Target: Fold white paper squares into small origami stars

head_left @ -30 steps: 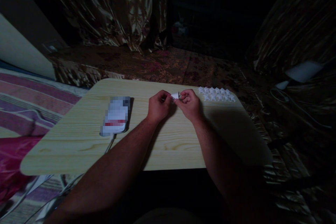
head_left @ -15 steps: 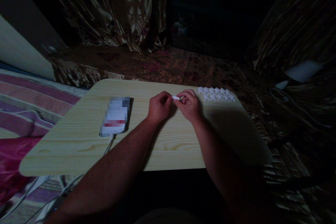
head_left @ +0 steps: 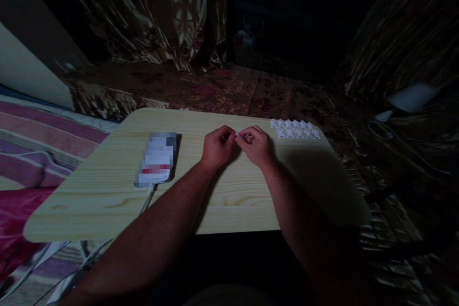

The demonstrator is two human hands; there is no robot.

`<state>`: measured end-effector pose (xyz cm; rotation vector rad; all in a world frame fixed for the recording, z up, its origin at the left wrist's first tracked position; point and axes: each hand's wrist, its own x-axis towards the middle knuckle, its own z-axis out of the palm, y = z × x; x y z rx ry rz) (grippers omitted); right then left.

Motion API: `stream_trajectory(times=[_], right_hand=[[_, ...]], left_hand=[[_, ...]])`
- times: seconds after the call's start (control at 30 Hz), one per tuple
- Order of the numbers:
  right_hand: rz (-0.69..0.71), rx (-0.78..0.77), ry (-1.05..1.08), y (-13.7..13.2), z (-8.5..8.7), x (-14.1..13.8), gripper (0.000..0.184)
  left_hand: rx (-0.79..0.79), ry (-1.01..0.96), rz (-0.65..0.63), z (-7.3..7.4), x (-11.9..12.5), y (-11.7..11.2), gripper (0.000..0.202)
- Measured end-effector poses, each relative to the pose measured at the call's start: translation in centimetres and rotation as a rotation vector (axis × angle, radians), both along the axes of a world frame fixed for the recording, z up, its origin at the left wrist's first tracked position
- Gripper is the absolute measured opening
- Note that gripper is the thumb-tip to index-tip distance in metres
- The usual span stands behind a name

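Over the far middle of the wood-grain table (head_left: 247,196), my left hand (head_left: 218,147) and my right hand (head_left: 256,146) meet at their fingertips. Between them they pinch a small white folded paper piece (head_left: 237,134), mostly covered by the fingers. Both hands are closed, thumbs against index fingers. To the right of my right hand, white folded paper stars (head_left: 296,124) lie in two rows near the table's far right corner.
A phone (head_left: 156,158), blurred out, lies on the table's left with a white cable (head_left: 149,197) running off the near edge. A striped bedspread (head_left: 43,129) is at the left, curtains (head_left: 179,9) behind. A white lamp-like object (head_left: 412,97) stands at the right.
My right fingers have closed further over the white paper piece, so less of it shows now. My left hand has barely moved. The stars and phone are unchanged.
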<state>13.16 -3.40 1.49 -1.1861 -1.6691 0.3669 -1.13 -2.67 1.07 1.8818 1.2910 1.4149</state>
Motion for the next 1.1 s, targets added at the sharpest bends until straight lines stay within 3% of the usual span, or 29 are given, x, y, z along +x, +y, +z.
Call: stream_trajectory(times=[0.47, 0.8, 1.1], right_hand=[[0.074, -0.043, 0.180, 0.5, -1.0, -0.3, 0.012], [0.025, -0.043, 0.130, 0.5, -0.9, -0.2, 0.011], [0.071, -0.021, 0.128, 0.6, -1.1, -0.1, 0.011]], left_hand=[[0.061, 0.014, 0.008, -0.3, 0.1, 0.3, 0.017], [0.141, 0.101, 0.022, -0.2, -0.1, 0.2, 0.016], [0.192, 0.190, 0.020, 0.1, -0.3, 0.0, 0.016]])
